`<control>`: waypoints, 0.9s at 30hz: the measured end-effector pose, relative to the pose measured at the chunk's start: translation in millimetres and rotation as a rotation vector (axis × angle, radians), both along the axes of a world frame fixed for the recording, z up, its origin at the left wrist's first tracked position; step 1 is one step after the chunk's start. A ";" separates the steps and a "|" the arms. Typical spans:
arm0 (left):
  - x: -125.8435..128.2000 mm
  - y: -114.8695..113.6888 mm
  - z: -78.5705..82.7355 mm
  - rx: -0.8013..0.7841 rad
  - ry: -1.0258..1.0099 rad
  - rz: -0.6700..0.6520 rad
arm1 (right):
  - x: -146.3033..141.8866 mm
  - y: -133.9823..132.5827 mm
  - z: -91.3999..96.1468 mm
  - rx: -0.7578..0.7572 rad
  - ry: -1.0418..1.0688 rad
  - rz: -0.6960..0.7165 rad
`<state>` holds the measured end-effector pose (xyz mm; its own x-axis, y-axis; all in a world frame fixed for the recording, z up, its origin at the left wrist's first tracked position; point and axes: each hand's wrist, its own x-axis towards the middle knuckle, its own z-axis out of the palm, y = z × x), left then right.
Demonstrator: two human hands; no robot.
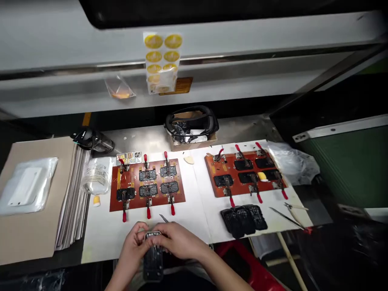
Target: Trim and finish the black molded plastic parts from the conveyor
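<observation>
I have both hands at the near edge of the white tabletop (194, 226). My left hand (131, 244) and right hand (178, 242) meet over a black plastic part (153, 260), and the fingers of both are curled around its upper end, grasping it. The part's lower half hangs past the tabletop edge towards me. A thin metal tip (164, 218) pokes out just above my right hand; I cannot tell whether I hold it.

Just beyond my hands lies a red clamp board (147, 184) carrying black parts, and a second red board (244, 173) sits to its right. A pile of black parts (244, 220) rests below that one, with tweezers (286, 218) beside it. Stacked cardboard sheets (72, 198) stand at the left.
</observation>
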<state>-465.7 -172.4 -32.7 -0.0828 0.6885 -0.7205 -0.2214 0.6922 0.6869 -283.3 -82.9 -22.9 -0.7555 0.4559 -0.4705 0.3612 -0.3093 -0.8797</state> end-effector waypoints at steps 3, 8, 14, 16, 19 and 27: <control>-69.6 10.9 -16.4 -0.083 -0.044 -0.013 | -80.7 -7.8 -34.4 -0.140 -0.095 -0.278; -164.2 32.4 -42.7 -0.018 0.076 -0.052 | -167.7 -8.5 -63.1 -0.102 -0.340 -0.381; -216.7 100.9 -116.8 0.112 0.325 -0.157 | -220.3 65.4 -92.0 0.178 -0.728 -0.290; -224.2 121.1 -135.2 0.126 0.418 -0.252 | -233.4 88.7 -104.8 0.253 -0.852 -0.242; -231.0 139.7 -145.3 0.173 0.575 -0.376 | -248.7 110.6 -117.0 0.334 -0.988 -0.155; -233.0 154.6 -140.3 0.324 0.822 -0.585 | -263.9 127.9 -119.2 0.439 -1.194 0.025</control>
<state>-698.7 -17.8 -173.0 -0.0552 0.9281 -0.3682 0.7040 0.2977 0.6448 -547.2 44.9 -142.0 0.0213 0.7372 -0.6753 0.9979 -0.0574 -0.0312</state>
